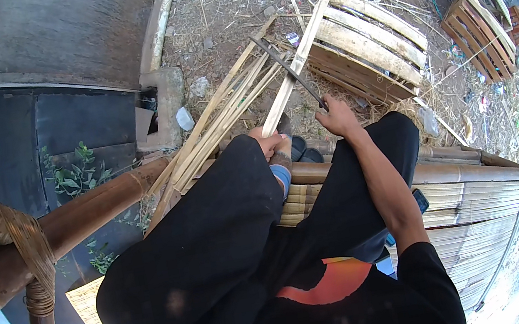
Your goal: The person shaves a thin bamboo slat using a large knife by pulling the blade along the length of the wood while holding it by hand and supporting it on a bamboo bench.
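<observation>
My left hand (268,142), mostly behind my raised knee, is closed around the near end of a pale, flat bamboo slat (280,102). The slat slants up and away to the right, its far end overlapping a wooden crate (368,38). In my right hand (337,116), fingers wrapped round its near end, is a long knife with a narrow dark blade (305,82). That blade lies across the slat around mid-length, its tip pointing up and left; whether it cuts in cannot be seen. The knife's handle is hidden by my fingers.
Several long bamboo strips (223,114) lean left of my hands. I sit on a bamboo-slat bench (473,197) with a thick bamboo rail (84,210) at my left. Dark sandals (309,153) are below; more crates (478,34) stand at far right on littered ground.
</observation>
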A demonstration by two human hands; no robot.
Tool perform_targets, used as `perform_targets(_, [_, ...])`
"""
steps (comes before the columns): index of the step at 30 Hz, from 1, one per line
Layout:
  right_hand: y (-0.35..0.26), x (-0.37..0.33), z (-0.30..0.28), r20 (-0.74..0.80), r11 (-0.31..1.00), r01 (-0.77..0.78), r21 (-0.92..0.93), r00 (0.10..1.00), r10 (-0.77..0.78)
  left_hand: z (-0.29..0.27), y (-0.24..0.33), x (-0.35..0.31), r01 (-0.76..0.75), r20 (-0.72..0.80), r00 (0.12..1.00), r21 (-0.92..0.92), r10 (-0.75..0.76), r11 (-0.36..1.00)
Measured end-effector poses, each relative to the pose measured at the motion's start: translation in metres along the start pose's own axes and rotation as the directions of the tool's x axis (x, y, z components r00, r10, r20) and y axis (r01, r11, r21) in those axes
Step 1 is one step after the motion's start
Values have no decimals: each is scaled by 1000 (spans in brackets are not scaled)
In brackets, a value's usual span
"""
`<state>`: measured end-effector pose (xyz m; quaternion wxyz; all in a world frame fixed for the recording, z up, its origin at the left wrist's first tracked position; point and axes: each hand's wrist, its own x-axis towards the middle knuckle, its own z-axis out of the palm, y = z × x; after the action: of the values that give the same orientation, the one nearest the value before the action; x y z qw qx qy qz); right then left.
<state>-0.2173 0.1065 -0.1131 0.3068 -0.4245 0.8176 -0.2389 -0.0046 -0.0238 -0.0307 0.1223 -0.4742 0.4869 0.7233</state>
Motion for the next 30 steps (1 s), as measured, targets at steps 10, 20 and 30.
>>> perform_targets(10, [-26, -21, -6, 189, 994, 105, -12, 977, -101, 5, 1, 1, 40, -50, 998, 35, -38, 999])
perform_targets(20, [-16, -36, -15, 371, 1000, 1, 30, 928, -12, 2, -6, -4, 0, -20, 1000, 57, 1, 998])
perform_targets(30, [-2, -48, 3, 319, 992, -45, -119, 944, 81, -4, -9, -4, -35, 12, 999, 84, 34, 996])
